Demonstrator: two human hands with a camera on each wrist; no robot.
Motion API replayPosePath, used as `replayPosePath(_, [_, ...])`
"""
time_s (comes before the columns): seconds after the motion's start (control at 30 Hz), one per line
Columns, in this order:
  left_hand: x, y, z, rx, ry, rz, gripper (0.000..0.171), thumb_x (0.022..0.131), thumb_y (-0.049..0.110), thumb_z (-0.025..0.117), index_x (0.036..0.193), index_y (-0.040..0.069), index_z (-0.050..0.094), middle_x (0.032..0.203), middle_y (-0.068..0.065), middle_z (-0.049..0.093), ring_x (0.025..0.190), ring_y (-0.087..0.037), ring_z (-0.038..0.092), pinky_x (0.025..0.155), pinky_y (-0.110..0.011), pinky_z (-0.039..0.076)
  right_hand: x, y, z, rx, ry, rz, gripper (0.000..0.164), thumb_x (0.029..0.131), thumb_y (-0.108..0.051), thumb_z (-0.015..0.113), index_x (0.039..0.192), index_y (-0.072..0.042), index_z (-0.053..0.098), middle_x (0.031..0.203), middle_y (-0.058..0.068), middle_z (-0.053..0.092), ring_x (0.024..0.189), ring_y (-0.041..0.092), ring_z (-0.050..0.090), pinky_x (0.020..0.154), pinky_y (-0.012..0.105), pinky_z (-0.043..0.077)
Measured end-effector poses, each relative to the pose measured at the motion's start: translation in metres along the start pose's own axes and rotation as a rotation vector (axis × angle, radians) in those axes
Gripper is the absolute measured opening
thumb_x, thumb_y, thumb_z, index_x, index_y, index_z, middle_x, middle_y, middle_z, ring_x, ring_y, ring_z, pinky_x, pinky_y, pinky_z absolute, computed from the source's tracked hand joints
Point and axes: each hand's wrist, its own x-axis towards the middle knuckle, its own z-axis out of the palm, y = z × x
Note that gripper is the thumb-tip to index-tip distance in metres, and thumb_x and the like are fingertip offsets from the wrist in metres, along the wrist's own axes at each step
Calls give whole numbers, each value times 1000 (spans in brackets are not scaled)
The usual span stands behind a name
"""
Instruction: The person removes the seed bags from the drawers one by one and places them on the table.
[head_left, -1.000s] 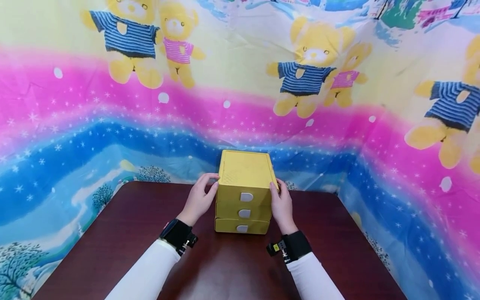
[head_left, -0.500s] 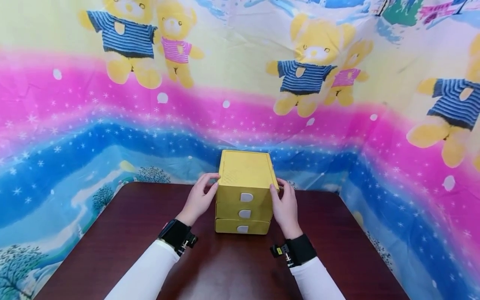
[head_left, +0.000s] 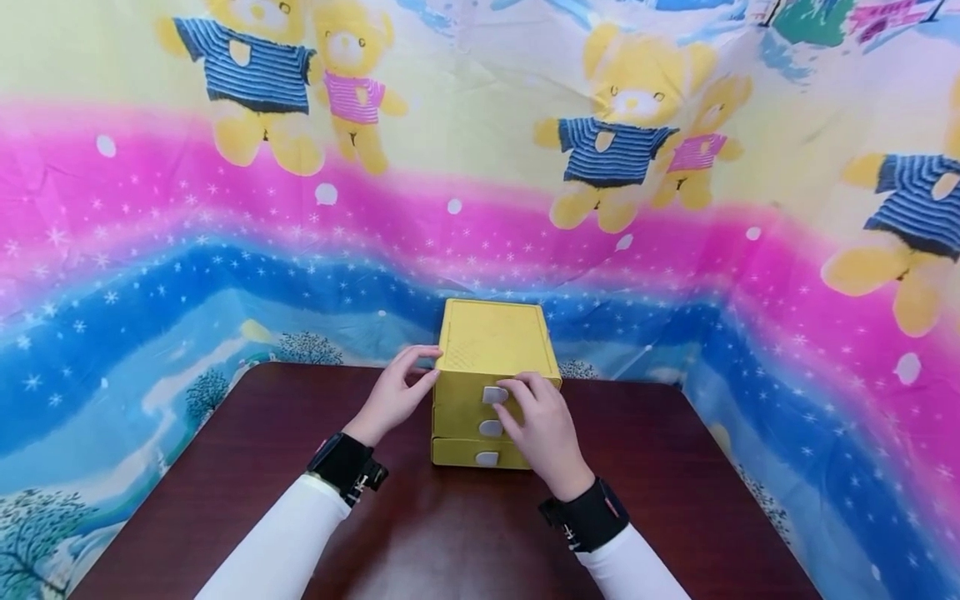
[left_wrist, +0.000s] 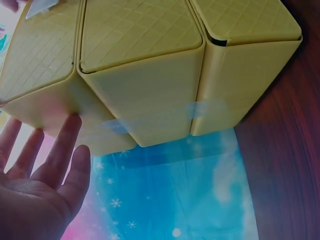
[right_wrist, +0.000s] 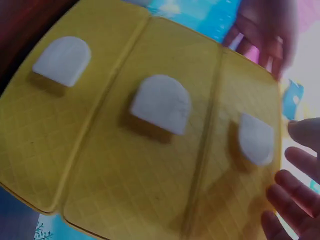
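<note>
A yellow cabinet with three stacked drawers stands on the table, all drawers pushed in. Each drawer front carries a rounded pale handle: the top handle, the middle handle and the bottom handle. My left hand is at the cabinet's upper left edge, fingers extended; in the left wrist view its fingertips lie against the side wall. My right hand is in front of the top drawer, fingers loosely bent near the top handle. In the right wrist view it holds nothing and appears apart from that handle.
The dark reddish-brown table extends around the cabinet. Close behind the cabinet hangs a curtain printed with bears and snow scenes, which also runs along both sides. Clear tape crosses the cabinet's left side.
My right hand has left the cabinet's right edge and moved left to the front of the top drawer. The left hand has stayed almost in place. The cabinet has not visibly moved.
</note>
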Motion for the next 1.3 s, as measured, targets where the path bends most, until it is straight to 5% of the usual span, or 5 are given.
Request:
replayPosePath(0.17, [0, 8, -1, -20, -14, 7, 35, 102, 10, 62, 136, 5, 61, 144, -17, 52, 112, -37, 66, 95, -50, 54, -2, -3, 7, 27, -100, 33, 41, 87, -16, 83, 125, -11, 67, 113, 5, 59, 95, 19, 60, 79, 33, 54])
replayPosePath(0.43, [4, 2, -3, -5, -28, 5, 31, 103, 15, 61, 134, 12, 63, 144, -10, 54, 109, -33, 67, 91, -46, 54, -1, -4, 8, 78, -89, 59, 36, 88, -12, 82, 121, -10, 68, 111, 4, 58, 96, 17, 59, 78, 31, 54])
replayPosePath(1.3, [3, 1, -4, 3, -29, 1, 34, 104, 14, 60, 137, 7, 61, 146, -15, 52, 108, -38, 64, 91, -50, 53, -25, -33, -27, 27, -147, 14, 31, 87, -19, 83, 115, -18, 71, 109, -2, 60, 96, 11, 60, 73, 24, 53])
